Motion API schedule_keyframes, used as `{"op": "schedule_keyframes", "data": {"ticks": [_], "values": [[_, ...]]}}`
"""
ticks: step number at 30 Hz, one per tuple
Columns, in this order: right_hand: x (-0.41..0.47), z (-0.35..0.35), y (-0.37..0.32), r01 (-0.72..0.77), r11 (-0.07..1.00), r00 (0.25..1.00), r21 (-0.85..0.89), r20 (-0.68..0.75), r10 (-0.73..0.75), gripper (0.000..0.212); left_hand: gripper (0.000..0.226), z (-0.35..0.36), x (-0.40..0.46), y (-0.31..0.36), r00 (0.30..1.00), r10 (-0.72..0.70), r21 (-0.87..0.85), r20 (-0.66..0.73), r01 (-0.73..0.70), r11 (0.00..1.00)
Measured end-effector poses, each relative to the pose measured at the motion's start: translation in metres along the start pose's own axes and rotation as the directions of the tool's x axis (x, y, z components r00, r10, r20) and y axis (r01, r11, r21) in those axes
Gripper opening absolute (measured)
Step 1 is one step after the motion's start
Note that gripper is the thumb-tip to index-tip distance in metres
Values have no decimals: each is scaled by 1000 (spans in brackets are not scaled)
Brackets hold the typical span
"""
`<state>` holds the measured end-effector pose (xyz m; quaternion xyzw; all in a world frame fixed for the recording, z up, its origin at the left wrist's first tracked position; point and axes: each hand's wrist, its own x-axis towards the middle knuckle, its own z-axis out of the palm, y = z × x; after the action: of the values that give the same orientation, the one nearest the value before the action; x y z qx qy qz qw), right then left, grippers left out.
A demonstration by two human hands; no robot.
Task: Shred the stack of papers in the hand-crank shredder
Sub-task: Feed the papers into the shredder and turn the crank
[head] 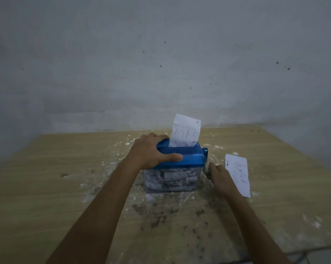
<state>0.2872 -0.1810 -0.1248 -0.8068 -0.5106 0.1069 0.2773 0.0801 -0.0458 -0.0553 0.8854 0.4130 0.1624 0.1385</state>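
While the left hand is clamping down on the blue plastic lid of the hand-crank shredder, its fingers curled over the far edge and its thumb pressing along the near face, a white printed sheet of paper is standing nearly upright in the feed slot, leaning a little to the right. To do this step well, that hand should be bearing straight down so the light box is not sliding on the pale wooden table, and the crank should be turning at an even pace so the sheet is being drawn in square rather than skewing and jamming.

Below the lid, the clear plastic bin is looking close to full of white strips packed against its walls, so I judge it will be needing emptying soon. At the lid's right end, the round blue crank hub is showing; the handle itself is hidden.

Just right of the bin, the right hand is sitting low with its fingers curled, apparently round the crank handle, though the grip itself is blurred. Farther right, a second white printed sheet is lying flat on the table, waiting its turn.
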Motion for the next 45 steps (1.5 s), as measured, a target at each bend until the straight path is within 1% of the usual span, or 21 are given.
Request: {"op": "schedule_keyframes", "data": {"ticks": [1,3,4,6,9,11,14,18,20,22,24,27,30,34,35,37,38,39,41,43,45], "values": [[-5,0,1,28,1000,999,-8,-33,-28,14,113,-1,0,1,1000,-6,1,13,6,1000],[-16,-4,-3,29,985,994,171,-108,-10,24,113,-3,1,2,999,-16,-5,37,16,1000],[-18,-7,-4,18,963,988,270,-154,25,25,115,-3,1,2,999,-18,-9,44,18,1000],[-20,-15,-10,18,929,977,369,-204,62,26,122,-5,1,3,998,-17,-16,57,18,1000],[-11,-24,-25,58,815,948,577,-287,135,38,125,-11,3,2,995,-10,-31,101,14,999],[-6,-28,-34,80,777,919,624,-348,185,40,121,-15,3,2,990,-9,-32,144,14,999],[-2,-31,-45,61,763,879,644,-397,265,38,114,-14,4,5,986,-12,25,167,8,1000],[5,-37,-59,106,745,844,658,-456,283,42,109,-13,5,5,985,-12,73,171,-1,997],[15,-46,-64,111,760,847,641,-461,265,44,109,-12,4,3,987,5,71,161,-16,997],[34,-57,-68,72,782,886,619,-400,234,45,107,-10,4,2,988,28,66,150,-38,997],[55,-64,-69,2,784,934,621,-281,220,43,105,-9,2,1,990,45,61,134,-53,997],[79,-63,-67,-101,807,980,582,-84,183,42,113,-7,0,0,994,47,53,97,-52,997],[90,-52,-60,-169,847,983,504,26,181,41,117,-4,-2,-1,997,48,49,53,-50,998],[86,-24,-37,-259,888,961,381,192,199,25,115,0,-5,1,999,41,21,-10,-40,999],[81,-15,-29,-266,885,956,383,220,192,23,114,0,-5,1,999,37,12,-22,-37,999],[65,-5,-19,-287,874,950,391,230,209,24,113,1,-5,2,999,31,-1,-27,-32,1000],[57,-3,-16,-272,892,955,360,211,206,25,113,0,-5,2,999,29,-1,-26,-29,1000],[51,-1,-13,-225,931,967,286,182,178,25,113,0,-5,3,999,26,1,-25,-26,1000],[40,-1,-9,-104,992,983,69,157,92,19,115,-1,-5,4,1000,20,11,-19,-20,1000],[27,1,-3,10,991,994,-132,113,5,16,121,-2,-5,5,1000,15,26,-11,-15,1000],[12,3,5,65,980,997,-189,62,-54,6,124,-2,-5,5,1000,11,34,-6,-11,999]]}}
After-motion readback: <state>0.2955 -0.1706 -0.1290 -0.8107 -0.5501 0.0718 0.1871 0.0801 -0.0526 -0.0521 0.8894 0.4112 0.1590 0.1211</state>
